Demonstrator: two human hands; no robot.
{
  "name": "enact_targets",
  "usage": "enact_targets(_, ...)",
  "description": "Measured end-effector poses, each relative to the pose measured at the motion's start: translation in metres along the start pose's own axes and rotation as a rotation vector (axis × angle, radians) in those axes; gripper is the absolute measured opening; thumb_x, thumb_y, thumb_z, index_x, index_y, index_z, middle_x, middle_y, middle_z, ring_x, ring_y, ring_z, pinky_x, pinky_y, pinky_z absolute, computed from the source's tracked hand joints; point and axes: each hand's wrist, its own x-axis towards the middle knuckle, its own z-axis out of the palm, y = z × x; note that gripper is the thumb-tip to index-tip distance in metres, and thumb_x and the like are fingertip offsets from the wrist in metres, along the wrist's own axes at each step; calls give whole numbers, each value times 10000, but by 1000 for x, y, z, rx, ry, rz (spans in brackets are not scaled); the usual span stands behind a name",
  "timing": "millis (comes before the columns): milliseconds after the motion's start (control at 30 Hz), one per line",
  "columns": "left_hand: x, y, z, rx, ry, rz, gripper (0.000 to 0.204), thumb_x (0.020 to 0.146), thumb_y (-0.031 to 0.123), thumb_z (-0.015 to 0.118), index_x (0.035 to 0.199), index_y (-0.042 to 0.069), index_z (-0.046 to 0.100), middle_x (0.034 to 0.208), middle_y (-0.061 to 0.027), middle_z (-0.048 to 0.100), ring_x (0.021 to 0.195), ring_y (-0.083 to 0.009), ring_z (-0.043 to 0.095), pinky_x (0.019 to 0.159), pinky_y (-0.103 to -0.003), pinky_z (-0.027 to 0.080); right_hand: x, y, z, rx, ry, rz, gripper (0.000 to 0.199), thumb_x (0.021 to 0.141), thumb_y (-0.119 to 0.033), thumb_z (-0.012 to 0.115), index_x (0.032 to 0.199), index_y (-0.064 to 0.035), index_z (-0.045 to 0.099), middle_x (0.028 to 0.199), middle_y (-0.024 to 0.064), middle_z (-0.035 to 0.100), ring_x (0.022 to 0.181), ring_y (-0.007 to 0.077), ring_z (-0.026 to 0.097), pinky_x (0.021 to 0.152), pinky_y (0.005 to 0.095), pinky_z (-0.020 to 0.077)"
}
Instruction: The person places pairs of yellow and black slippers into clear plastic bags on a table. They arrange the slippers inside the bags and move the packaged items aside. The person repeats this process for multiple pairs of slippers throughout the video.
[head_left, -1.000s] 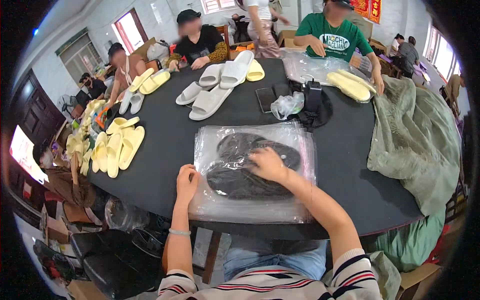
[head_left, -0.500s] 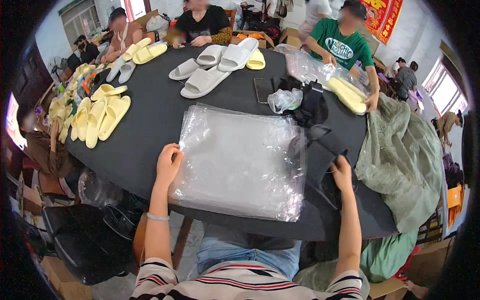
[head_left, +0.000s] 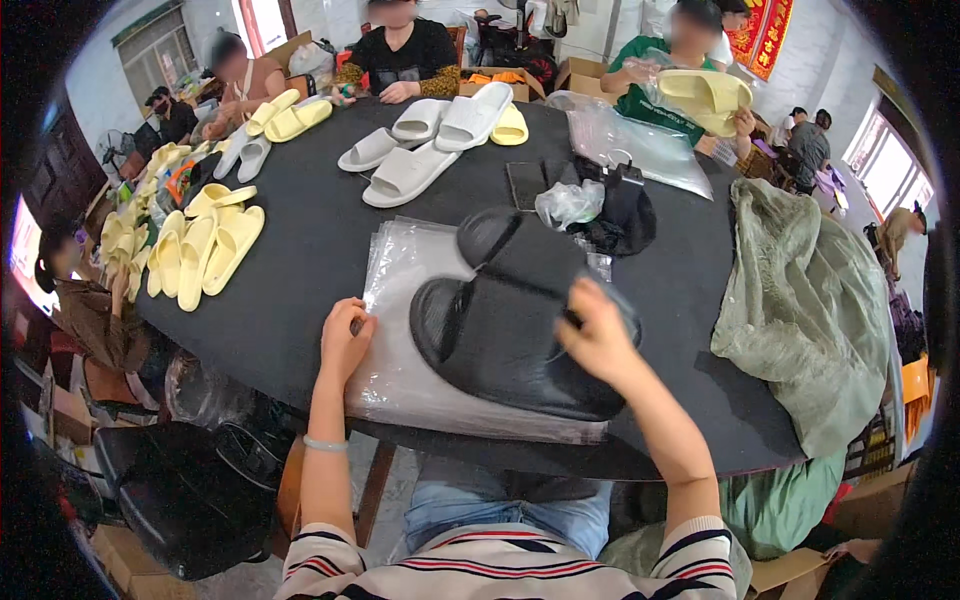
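Note:
A stack of clear plastic bags (head_left: pixel 385 375) lies flat in front of me on the dark table. At its left edge my left hand (head_left: pixel 347 338) is closed, thumb and fingers pinched at the border of a bag. Over the stack is a pair of black slide slippers (head_left: pixel 500 325), side by side with their toes toward the left. My right hand (head_left: pixel 598 335), slightly blurred, grips the pair near its right end. The slippers hide most of the stack's middle and right.
Grey slippers (head_left: pixel 410 172) and yellow slippers (head_left: pixel 182 260) lie on the black table (head_left: pixel 300 250). A crumpled clear bag (head_left: pixel 571 204) rests beside black items. Greenish sacking (head_left: pixel 805 310) drapes the right edge. Across the table, a person in green holds a yellow slipper (head_left: pixel 708 95).
My right hand has brought the black slippers from the right onto the bag stack. My left hand stays at the stack's edge. The person in green has raised a yellow slipper.

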Motion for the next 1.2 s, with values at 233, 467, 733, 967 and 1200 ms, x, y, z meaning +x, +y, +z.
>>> enact_targets(233, -4, -8, 1, -79, -6, 32, 179, 779, 97, 720, 790, -14, 581, 1100, -186, 607, 1016, -329, 596, 886, -384, 456, -15, 27, 58, 10, -249, 61, 302, 821, -172, 689, 1060, -16, 590, 954, 208, 646, 903, 403, 611, 785, 463, 498)
enact_targets(467, -2, -4, 5, -24, -6, 35, 207, 788, 112, 722, 881, -7, 581, 1101, -176, 610, 1031, -333, 593, 902, -395, 455, -56, 87, 7, 302, 59, 336, 317, 912, -113, 619, 1217, -29, 587, 1145, 96, 668, 1013, 179, 640, 859, 306, 494)
enact_targets(733, 11, 16, -17, 254, -48, 183, 460, 799, 135, 713, 1213, 39, 537, 1285, -170, 524, 1214, -350, 483, 1047, -460, 347, -76, 114, 10, 55, -11, 319, 275, 946, -183, 558, 1173, -35, 604, 1096, 137, 650, 1052, 268, 595, 926, 366, 455)
enact_targets(967, 20, 202, -6, 321, -385, 698, 400, 757, 221, 721, 1137, 125, 643, 1401, -120, 461, 1346, -308, 374, 1136, -543, 179, -80, 121, 8, 13, 0, 211, 273, 949, -206, 521, 1137, -41, 630, 1069, 155, 643, 1060, 334, 560, 942, 412, 430)
enact_targets(1200, 34, 220, 54, 644, -548, 986, 256, 651, 148, 675, 888, 52, 684, 1359, -144, 504, 1360, -284, 368, 1171, -537, 123, -77, 117, 6, 15, -8, 238, 296, 979, -232, 463, 1115, -37, 638, 1081, 172, 642, 1055, 343, 564, 946, 414, 426)
